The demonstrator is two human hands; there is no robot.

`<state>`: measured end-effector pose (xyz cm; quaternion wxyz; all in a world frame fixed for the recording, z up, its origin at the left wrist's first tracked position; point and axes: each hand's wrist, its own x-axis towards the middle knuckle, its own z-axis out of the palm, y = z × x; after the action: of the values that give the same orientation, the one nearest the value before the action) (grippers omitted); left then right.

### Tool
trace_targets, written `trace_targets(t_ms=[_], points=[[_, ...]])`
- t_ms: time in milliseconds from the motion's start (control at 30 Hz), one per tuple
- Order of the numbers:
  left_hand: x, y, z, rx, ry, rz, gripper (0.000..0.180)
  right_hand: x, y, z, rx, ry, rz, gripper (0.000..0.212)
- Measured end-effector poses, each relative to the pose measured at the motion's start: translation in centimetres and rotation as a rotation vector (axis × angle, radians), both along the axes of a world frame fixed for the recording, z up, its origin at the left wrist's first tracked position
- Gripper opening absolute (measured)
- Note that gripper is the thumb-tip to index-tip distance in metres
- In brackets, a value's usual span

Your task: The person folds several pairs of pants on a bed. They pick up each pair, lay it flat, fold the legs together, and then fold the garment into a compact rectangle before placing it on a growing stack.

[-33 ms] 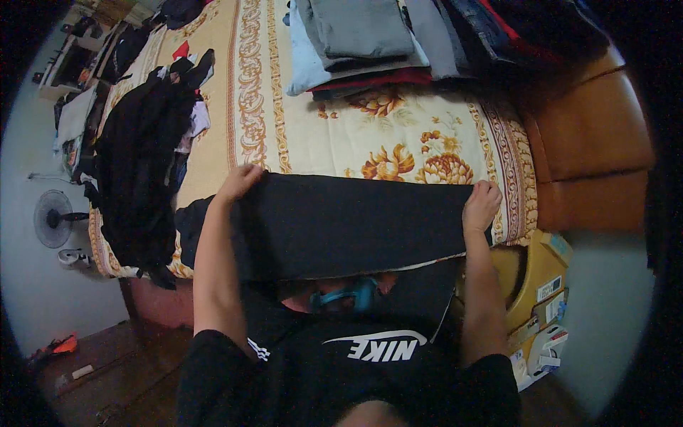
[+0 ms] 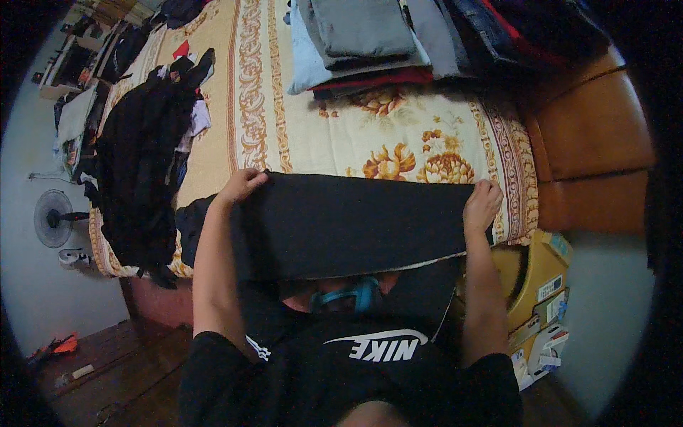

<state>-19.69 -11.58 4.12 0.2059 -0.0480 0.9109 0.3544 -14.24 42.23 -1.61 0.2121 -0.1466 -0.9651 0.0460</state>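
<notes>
A pair of black trousers (image 2: 356,220), folded lengthwise, lies across the near edge of the bed. At the far edge of the cloth, on the left, my left hand (image 2: 244,186) pinches the fabric between thumb and fingers. My right hand (image 2: 483,205) grips the far right corner, its fingers curled on the cloth. Between the two hands the fabric lies nearly flat, and its near edge hangs by the bed's side. The trousers' left end passes behind my left forearm and shows again beyond it.
Folded clothes (image 2: 366,35) are stacked at the far right of the flowered bedspread (image 2: 320,135). A heap of black clothing (image 2: 139,156) covers the left side. Brown leather furniture (image 2: 590,135) borders the bed on the right. A fan (image 2: 53,218) is at the left wall.
My left hand has shifted very slightly toward me along with the cloth's edge. My right hand keeps its place and grip.
</notes>
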Motion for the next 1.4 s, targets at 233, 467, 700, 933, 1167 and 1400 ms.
trace_targets(t_ms=[233, 467, 700, 933, 1167, 1400], points=[[0.4, -0.8, -2.6, 0.065, 0.13, 0.045, 0.029, -0.4, 0.1, -0.7, 0.05, 0.031, -0.001, 0.013], [2.6, 6.3, -0.4, -0.579, 0.443, 0.117, 0.029, -0.6, 0.2, -0.8, 0.109, 0.044, -0.038, 0.013], [14.8, 26.6, -0.1, -0.449, 0.369, -0.388, 0.067, 0.3, 1.0, 0.3, -0.019, 0.08, -0.007, 0.034], [17.0, 29.6, -1.1, -0.424, 0.367, -0.545, 0.06, 6.0, 4.2, 2.7, -0.38, -0.332, -0.127, 0.044], [17.9, 25.8, -1.2, -0.564, 0.345, -0.268, 0.065, 6.5, 6.3, 4.8, -1.475, -0.292, 0.045, 0.032], [20.1, 21.8, -2.1, -0.631, 0.289, -0.263, 0.069, 5.3, 8.9, 0.5, -1.437, -0.197, 0.21, 0.029]])
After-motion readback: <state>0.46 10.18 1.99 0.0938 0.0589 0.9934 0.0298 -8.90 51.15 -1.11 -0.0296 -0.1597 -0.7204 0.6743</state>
